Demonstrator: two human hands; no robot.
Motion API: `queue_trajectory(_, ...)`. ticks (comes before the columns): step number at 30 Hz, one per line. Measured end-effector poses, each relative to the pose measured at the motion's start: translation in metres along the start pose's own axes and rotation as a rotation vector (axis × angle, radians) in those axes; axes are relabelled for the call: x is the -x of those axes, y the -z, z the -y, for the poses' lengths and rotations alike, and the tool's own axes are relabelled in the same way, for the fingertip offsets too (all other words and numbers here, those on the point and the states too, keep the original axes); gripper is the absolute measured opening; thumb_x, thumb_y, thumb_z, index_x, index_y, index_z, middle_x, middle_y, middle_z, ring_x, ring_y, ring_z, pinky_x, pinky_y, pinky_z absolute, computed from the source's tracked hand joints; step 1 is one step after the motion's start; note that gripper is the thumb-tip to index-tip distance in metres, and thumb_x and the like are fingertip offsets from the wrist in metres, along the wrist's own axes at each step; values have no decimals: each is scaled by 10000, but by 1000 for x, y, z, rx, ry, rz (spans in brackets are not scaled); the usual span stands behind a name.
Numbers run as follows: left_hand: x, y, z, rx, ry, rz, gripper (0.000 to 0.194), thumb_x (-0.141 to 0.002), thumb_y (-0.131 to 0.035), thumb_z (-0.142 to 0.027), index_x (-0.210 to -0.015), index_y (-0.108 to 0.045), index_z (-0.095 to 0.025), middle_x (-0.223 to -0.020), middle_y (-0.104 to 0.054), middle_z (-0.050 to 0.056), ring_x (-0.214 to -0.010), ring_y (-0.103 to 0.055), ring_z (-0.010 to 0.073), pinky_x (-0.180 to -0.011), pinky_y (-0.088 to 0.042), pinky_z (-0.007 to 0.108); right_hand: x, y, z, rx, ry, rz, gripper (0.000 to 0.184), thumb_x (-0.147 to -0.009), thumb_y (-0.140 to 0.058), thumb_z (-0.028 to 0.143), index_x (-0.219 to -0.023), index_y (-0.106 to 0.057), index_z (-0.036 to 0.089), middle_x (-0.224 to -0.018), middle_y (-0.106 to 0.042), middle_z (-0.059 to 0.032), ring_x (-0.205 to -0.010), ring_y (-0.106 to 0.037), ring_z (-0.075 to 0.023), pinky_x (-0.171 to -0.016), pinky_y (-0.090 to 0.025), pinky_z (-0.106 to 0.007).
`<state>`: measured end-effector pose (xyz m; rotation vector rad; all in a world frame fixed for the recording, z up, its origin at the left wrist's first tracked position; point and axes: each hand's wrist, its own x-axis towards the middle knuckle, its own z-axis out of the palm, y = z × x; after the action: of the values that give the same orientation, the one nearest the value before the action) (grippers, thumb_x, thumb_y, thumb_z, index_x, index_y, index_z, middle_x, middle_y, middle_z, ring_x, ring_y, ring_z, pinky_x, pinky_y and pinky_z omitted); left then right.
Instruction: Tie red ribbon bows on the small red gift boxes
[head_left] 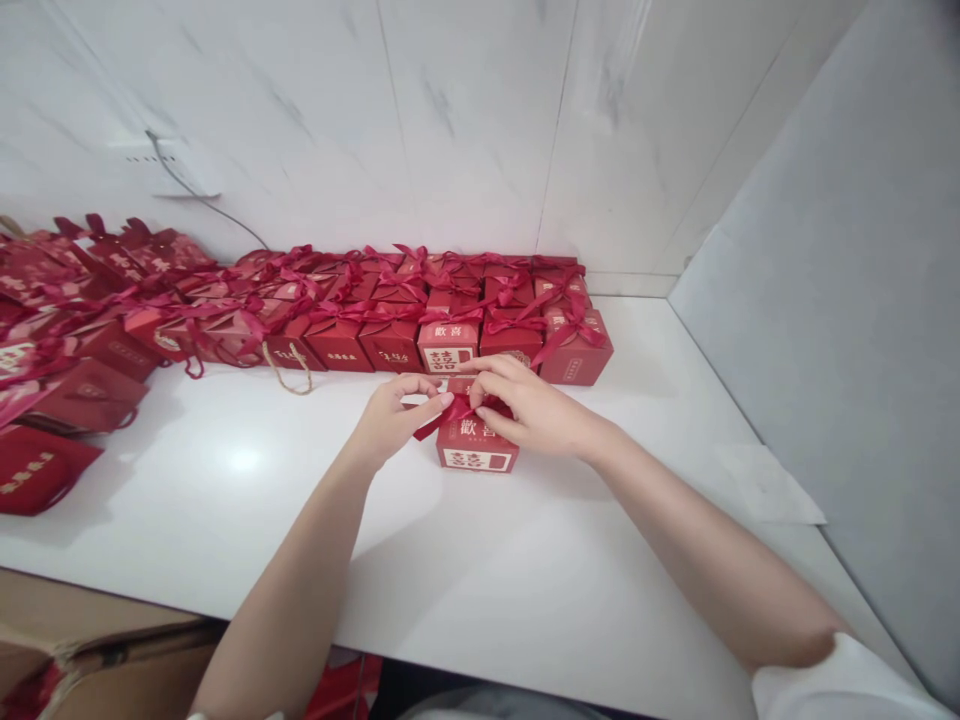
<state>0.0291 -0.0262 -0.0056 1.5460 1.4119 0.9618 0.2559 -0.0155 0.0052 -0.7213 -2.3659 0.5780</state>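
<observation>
A red gift box (478, 459) with pale characters on its front sits on the white table, in front of a row of similar boxes. Across its top lies a red ribbon (459, 407), partly covered by my fingers. My left hand (400, 415) pinches the ribbon on the left side, thumb against fingers, with a short end sticking out below. From the right, my right hand (517, 400) grips the ribbon near the middle of the box top, its index finger stretched out to the left. The ribbon's exact shape between the fingertips is hard to make out.
Behind stand rows of red boxes (341, 345) tied with ribbons, against the marbled wall (465, 120). More boxes and a red bag (41, 470) are at left. A twisted cord handle (285, 375) hangs over the row's front. A cardboard carton (127, 670) sits below the table edge.
</observation>
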Motion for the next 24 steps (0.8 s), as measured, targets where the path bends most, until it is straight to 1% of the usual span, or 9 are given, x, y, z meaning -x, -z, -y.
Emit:
queue_trajectory(3, -1, -2, -1, 64, 5, -13, 381, -743, -718, -501, -667, -578, -155, -960, -662, 45, -901, -589, 188, -767, -456, 290, 1, 5, -1, -28, -1, 16, 131, -854, -505, 117, -903, -556, 227, -1335, -528, -98, -1323, -423, -257, -1041, -408, -449)
queue_trajectory(5, 0, -3, -2, 80, 5, -23, 394, -763, -696, -506, -656, -550, -157, -801, -627, 10, -786, -559, 155, -744, -433, 283, 1, 8, 1, -46, 10, 32, 147, -826, -514, 103, -896, -553, 226, -1337, -531, -95, -1333, -414, -262, -1043, -403, -447)
queue_trajectory(7, 0, -4, -2, 82, 8, -23, 388, -768, -692, -508, -675, -547, -160, -725, -584, -13, -732, -531, 138, -741, -420, 280, 1, 9, 3, -66, 9, 56, 162, -819, -541, 125, -943, -548, 229, -1346, -528, -98, -1330, -413, -271, -1040, -403, -455)
queue_trajectory(10, 1, -5, -2, 79, 15, 17, 356, -741, -724, -495, -740, -593, -163, -792, -613, -2, -795, -551, 155, -767, -425, 284, 1, 7, 5, -68, 3, 92, 270, -825, -620, 236, -1080, -530, 231, -1410, -473, -116, -1339, -392, -297, -1056, -379, -504)
queue_trajectory(12, 1, -4, -1, 76, 22, 36, 352, -717, -747, -483, -765, -620, -158, -866, -641, 22, -849, -569, 178, -783, -432, 294, 0, 4, 6, -41, 25, 111, 330, -820, -668, 318, -1111, -539, 228, -1448, -430, -127, -1355, -367, -314, -1075, -347, -532)
queue_trajectory(14, 0, -4, 0, 80, 19, 34, 346, -720, -745, -474, -752, -625, -151, -891, -654, 39, -863, -578, 190, -804, -431, 306, 0, 0, 5, -11, 54, 109, 263, -833, -673, 329, -1057, -579, 228, -1447, -431, -120, -1355, -368, -310, -1084, -334, -527)
queue_trajectory(17, -2, -4, 2, 106, -7, 20, 340, -764, -706, -465, -701, -594, -149, -842, -648, 31, -827, -571, 175, -814, -416, 305, -1, -4, 4, 31, 86, 26, 52, -884, -601, 237, -933, -611, 226, -1388, -499, -92, -1309, -430, -273, -1076, -342, -485)
queue_trajectory(21, -3, -5, 3, 143, -9, 8, 362, -773, -696, -474, -677, -562, -152, -765, -611, 5, -748, -539, 145, -732, -401, 272, -3, -4, 5, 70, 82, -137, 81, -873, -553, 149, -900, -584, 218, -1261, -594, -84, -1170, -535, -257, -1003, -393, -460)
queue_trajectory(24, -3, -7, 3, 137, -2, -35, 375, -751, -710, -486, -666, -561, -153, -752, -611, 2, -734, -538, 142, -714, -405, 263, -3, 0, 8, 24, 11, -242, 115, -845, -540, 116, -905, -566, 211, -1042, -647, -65, -962, -608, -215, -841, -475, -364)
